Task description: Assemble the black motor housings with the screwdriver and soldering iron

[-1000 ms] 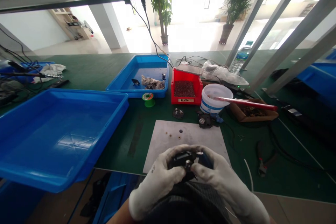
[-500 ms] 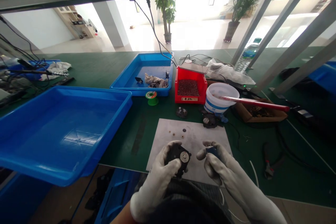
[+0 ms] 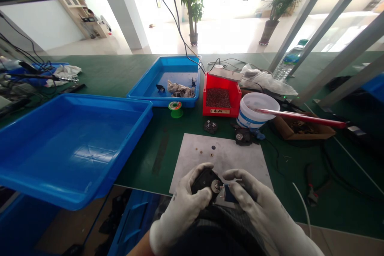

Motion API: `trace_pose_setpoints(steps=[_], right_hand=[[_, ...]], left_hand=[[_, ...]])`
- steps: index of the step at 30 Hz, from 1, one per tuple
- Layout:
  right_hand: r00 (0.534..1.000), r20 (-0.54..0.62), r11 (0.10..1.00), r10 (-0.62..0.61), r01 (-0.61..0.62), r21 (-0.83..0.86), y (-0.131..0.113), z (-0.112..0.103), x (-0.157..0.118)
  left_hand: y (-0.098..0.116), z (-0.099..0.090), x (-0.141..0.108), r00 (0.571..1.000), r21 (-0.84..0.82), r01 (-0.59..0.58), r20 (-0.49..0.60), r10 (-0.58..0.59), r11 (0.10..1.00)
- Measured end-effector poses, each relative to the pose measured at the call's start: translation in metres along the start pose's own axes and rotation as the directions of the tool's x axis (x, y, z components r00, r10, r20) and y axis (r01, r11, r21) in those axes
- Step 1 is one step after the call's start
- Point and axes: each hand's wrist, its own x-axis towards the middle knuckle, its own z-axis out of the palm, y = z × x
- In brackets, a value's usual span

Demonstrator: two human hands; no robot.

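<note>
My left hand (image 3: 183, 204), in a white glove, is closed around a black plastic housing (image 3: 204, 180) with a round metal disc on its face. My gloved right hand (image 3: 256, 198) pinches a small dark-blue block (image 3: 229, 193), whose exact kind I cannot make out. The block is right beside the housing's disc; whether they touch is unclear. Both hands are over the near part of a pale sheet (image 3: 192, 148). On it lie several tiny brass-coloured rings and a small dark disc (image 3: 213, 147).
Beyond the sheet are black assemblies (image 3: 243, 136), a green spool (image 3: 176, 110), a red bin (image 3: 222, 111) of small brown pieces, and a white bucket (image 3: 259, 106) with a red-handled tool across it. Blue trays (image 3: 75, 128) stand left. Pliers (image 3: 312, 196) lie right.
My right hand has brought the blue block left, close up to the housing. My left hand keeps hold of the housing, which has shifted slightly right in view. The camera view has shifted a little.
</note>
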Motion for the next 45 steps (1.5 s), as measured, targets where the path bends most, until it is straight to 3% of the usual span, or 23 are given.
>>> trace_pose_setpoints(steps=[5, 12, 35, 45], right_hand=[[0.997, -0.069, 0.999, 0.018, -0.016, 0.032, 0.000, 0.007, 0.002], [1.000, -0.003, 0.999, 0.009, -0.009, -0.052, 0.006, 0.006, 0.007], [0.999, -0.019, 0.976, -0.045, 0.039, -0.216, 0.011, 0.008, 0.008], [1.000, 0.003, 0.992, -0.026, 0.026, -0.121, 0.010, 0.006, 0.006]], left_hand=[[0.003, 0.000, -0.001, 1.000, 0.002, 0.004, 0.011, -0.004, 1.000], [0.001, -0.001, 0.001, 0.999, 0.022, -0.023, 0.027, 0.022, 1.000], [0.000, 0.000, -0.001, 0.999, 0.040, -0.028, 0.026, 0.027, 0.999], [0.006, 0.000, 0.000, 1.000, 0.101, -0.002, 0.003, 0.002, 0.995]])
